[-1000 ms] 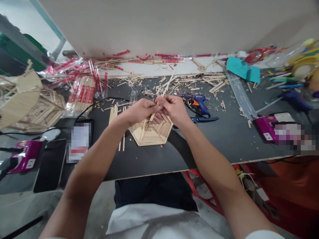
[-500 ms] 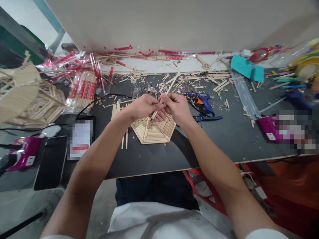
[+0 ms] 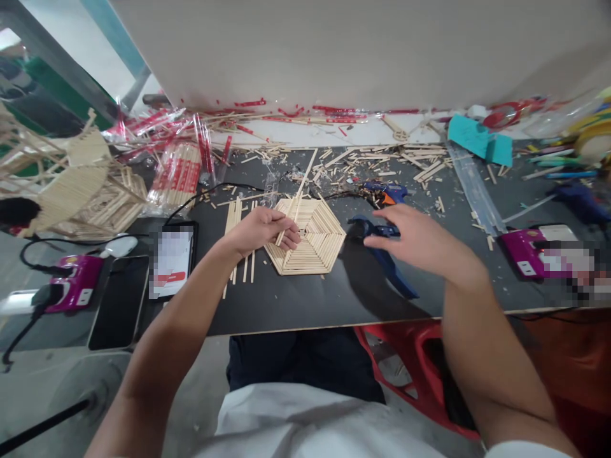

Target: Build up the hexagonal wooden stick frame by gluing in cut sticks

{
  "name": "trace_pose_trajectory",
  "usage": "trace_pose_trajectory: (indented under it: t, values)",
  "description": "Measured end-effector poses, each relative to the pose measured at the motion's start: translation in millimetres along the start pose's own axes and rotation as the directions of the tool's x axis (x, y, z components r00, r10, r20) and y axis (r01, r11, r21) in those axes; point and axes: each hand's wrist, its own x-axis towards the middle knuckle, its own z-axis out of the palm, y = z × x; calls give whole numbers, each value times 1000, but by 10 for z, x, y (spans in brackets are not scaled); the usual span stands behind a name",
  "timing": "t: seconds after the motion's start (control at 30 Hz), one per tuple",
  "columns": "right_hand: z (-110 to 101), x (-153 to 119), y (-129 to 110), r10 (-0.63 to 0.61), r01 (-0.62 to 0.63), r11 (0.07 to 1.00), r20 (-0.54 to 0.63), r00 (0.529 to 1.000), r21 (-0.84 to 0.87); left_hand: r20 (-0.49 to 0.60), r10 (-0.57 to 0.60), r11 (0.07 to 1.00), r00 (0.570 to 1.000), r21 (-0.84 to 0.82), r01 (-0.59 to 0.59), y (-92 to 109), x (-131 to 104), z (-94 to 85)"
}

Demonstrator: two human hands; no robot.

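Observation:
My left hand [image 3: 272,230] is closed on a thin wooden stick [image 3: 306,174], which slants up and away from the fingers. Under and beside that hand lies a many-sided panel [image 3: 315,257] built from rows of wooden sticks. My right hand [image 3: 415,238] is around a blue-handled hand tool [image 3: 394,273], perhaps cutters, with one grip between thumb and fingers and the other swung out toward the table edge. Its jaws are hard to make out. Behind the right hand rests a blue glue gun [image 3: 389,191] with an orange trigger.
Loose sticks [image 3: 233,216] lie left of the panel. Stick offcuts [image 3: 372,156] litter the back of the dark table [image 3: 296,312]. At left are packaged sticks [image 3: 175,172], a phone [image 3: 119,302] and a large stick structure [image 3: 81,191]. A purple power strip [image 3: 525,254] sits at right.
My hands have come apart. The left keeps the stick and is lower; the right has moved rightward to the blue-handled tool, which has turned and spread. More of the panel shows.

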Motion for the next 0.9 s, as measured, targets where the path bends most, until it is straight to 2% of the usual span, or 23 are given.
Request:
trace_pose_trajectory:
  t: [0.07,0.13,0.23,0.4,0.5,0.6,0.7,0.8,0.9]
  values:
    - [104,-190,181,-42,51,993,80,996,-103,17,9,1000,1000,-19,-8,-45,-20,-7]
    - [202,-320,328,-33,59,981,142,989,-182,35,15,999,999,-47,-14,-74,-20,9]
    - [283,-398,439,-10,47,966,145,989,-253,58,19,995,998,-96,-13,-107,-5,51]
    - [297,-403,345,9,27,945,109,994,-327,103,29,989,994,-146,-14,-154,0,92]
    - [250,-429,245,47,-8,942,109,993,-337,95,39,988,995,-151,-24,-156,-8,98]
    - [142,-457,175,103,-76,972,113,988,-224,77,39,987,996,-156,-26,-140,-12,104]
    - [33,-450,76,137,-137,991,137,981,-13,66,34,987,997,-159,-23,-127,-14,109]
    - [-7,-398,-120,65,-99,980,187,980,176,78,30,989,996,-149,-18,-124,-16,119]
    - [12,-317,-362,-38,-25,961,220,975,276,113,30,992,993,-124,-16,-126,-20,128]
